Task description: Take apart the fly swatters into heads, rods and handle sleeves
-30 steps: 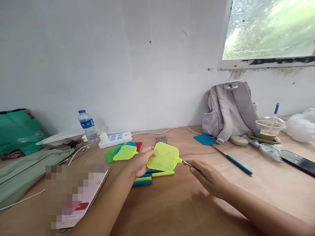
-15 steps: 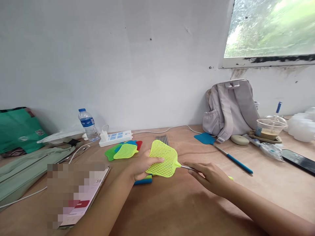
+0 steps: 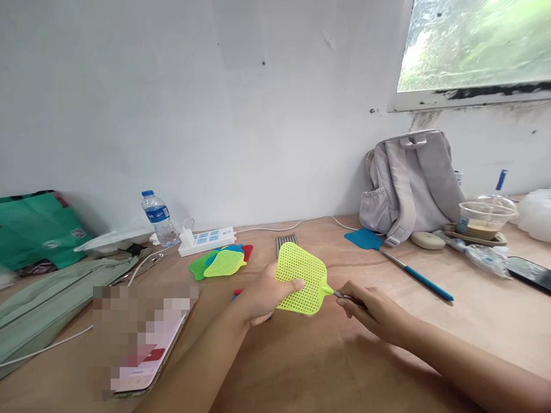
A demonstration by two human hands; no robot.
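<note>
A yellow-green fly swatter with a perforated head is held between both hands above the table. My left hand is closed on the head, thumb flat on its near face. My right hand pinches the thin metal rod just beyond the head's neck; its palm hides the rest of the rod. Behind the head lie several metal rods, side by side and partly covered. Red and blue pieces peek out beside my left hand, mostly hidden.
Loose swatter heads overlap at the left, near a white power strip and a water bottle. A blue swatter lies at the right, before a grey backpack and a drink cup. A tablet-like device lies front left.
Both hands and the yellow-green swatter have shifted slightly right in view. My right hand's fingers, flatter on the rod before, are now curled around it. The view has turned a little.
</note>
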